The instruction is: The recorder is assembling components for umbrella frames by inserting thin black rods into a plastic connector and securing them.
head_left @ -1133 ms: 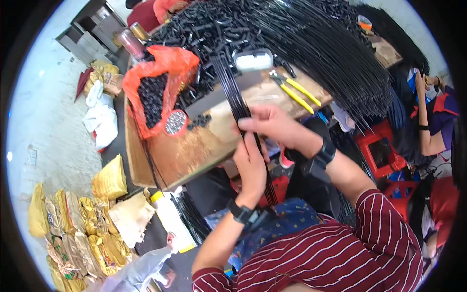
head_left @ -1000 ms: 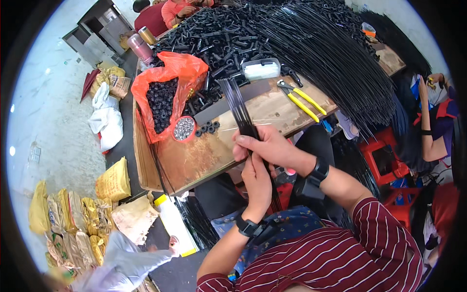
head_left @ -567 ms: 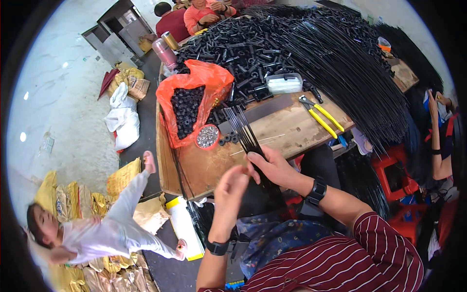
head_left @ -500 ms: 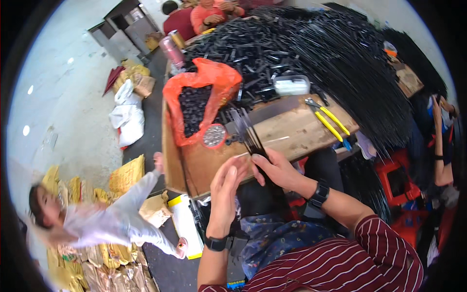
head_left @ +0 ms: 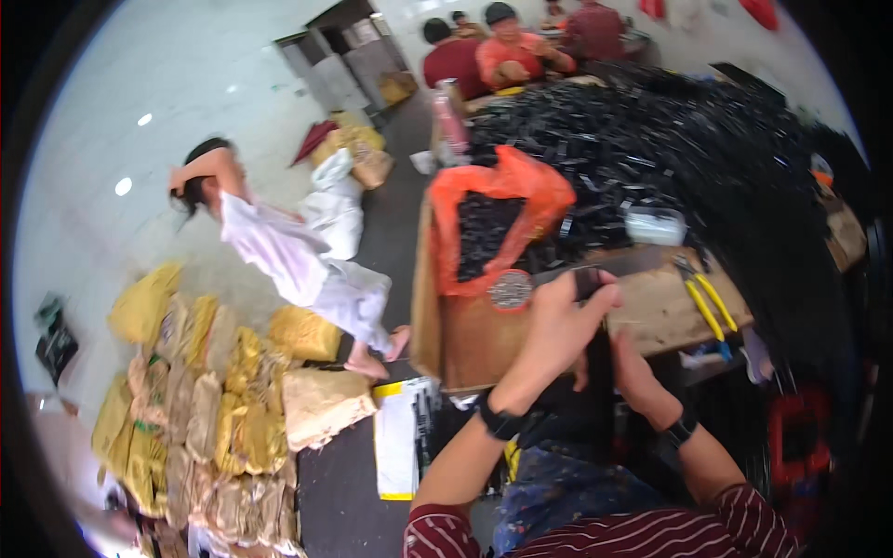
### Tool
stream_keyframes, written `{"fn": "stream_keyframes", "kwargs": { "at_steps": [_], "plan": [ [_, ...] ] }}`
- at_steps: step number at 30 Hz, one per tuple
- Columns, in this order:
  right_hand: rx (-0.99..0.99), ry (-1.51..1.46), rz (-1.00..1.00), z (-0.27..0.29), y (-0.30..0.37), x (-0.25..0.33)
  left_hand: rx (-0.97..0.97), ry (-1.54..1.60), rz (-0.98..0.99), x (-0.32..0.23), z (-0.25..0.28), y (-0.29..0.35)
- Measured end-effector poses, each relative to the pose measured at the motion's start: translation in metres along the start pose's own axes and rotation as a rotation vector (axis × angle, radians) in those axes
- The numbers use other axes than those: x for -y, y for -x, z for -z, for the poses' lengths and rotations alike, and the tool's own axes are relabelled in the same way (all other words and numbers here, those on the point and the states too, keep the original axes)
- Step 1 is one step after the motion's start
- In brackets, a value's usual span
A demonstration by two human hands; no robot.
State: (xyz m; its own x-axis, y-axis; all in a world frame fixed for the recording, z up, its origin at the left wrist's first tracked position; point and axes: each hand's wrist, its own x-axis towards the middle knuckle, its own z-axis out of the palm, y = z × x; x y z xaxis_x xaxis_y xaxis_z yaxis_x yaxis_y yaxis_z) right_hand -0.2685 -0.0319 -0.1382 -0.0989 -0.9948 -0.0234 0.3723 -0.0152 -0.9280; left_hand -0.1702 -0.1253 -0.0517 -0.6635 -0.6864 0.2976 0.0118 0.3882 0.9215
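Observation:
A bundle of thin black strips (head_left: pixel 600 363) stands upright between my hands over the bench's near edge. My left hand (head_left: pixel 558 321) is closed around its upper end, thumb toward the right. Lower down, my right hand (head_left: pixel 640 377) grips the bundle from the right side; its fingers are partly hidden behind the strips and blurred. Just left of my left hand sits a round red tub of small metal pieces (head_left: pixel 510 290). Beyond it lies an orange-red plastic bag (head_left: pixel 544 191) filled with small black parts. Yellow-handled pliers (head_left: pixel 704 302) rest on the wooden board to the right.
Black parts (head_left: pixel 595 139) heap over the far bench, with a clear plastic box (head_left: pixel 655 226) at their edge. A person in light clothes (head_left: pixel 288 251) walks at the left beside packed sacks (head_left: pixel 251 409). Other people (head_left: pixel 516 56) sit beyond the bench. A red stool (head_left: pixel 798 437) stands at right.
The view has swung left. My left hand, open beside the strips before, has moved onto their upper end and closed. The walking person has moved farther off, arms now raised to the head.

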Motion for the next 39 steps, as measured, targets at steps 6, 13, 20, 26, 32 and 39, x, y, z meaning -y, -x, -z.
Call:
{"fn": "stream_keyframes", "kwargs": {
  "at_steps": [6, 13, 20, 26, 32, 39],
  "plan": [
    [-0.004, -0.003, 0.163, 0.011, 0.008, -0.007, 0.117, 0.055, -0.039, -0.046, -0.025, 0.068],
    [0.032, -0.17, -0.01, 0.024, 0.005, -0.015, -0.106, 0.017, 0.111, 0.046, -0.029, 0.106],
    [0.114, 0.07, 0.165, 0.016, 0.008, -0.002, -0.254, 0.625, 0.407, 0.046, -0.04, 0.064],
    [0.185, 0.279, 0.028, 0.034, 0.003, 0.005, -0.246, 0.798, 0.455, 0.057, -0.042, 0.063],
    [-0.131, 0.383, -0.103, 0.061, 0.008, 0.017, -0.215, 0.839, 0.337, 0.068, -0.042, 0.065],
    [-0.286, 0.114, 0.084, 0.063, -0.001, 0.024, -0.217, 0.811, 0.287, 0.061, -0.052, 0.06]
  ]
}}
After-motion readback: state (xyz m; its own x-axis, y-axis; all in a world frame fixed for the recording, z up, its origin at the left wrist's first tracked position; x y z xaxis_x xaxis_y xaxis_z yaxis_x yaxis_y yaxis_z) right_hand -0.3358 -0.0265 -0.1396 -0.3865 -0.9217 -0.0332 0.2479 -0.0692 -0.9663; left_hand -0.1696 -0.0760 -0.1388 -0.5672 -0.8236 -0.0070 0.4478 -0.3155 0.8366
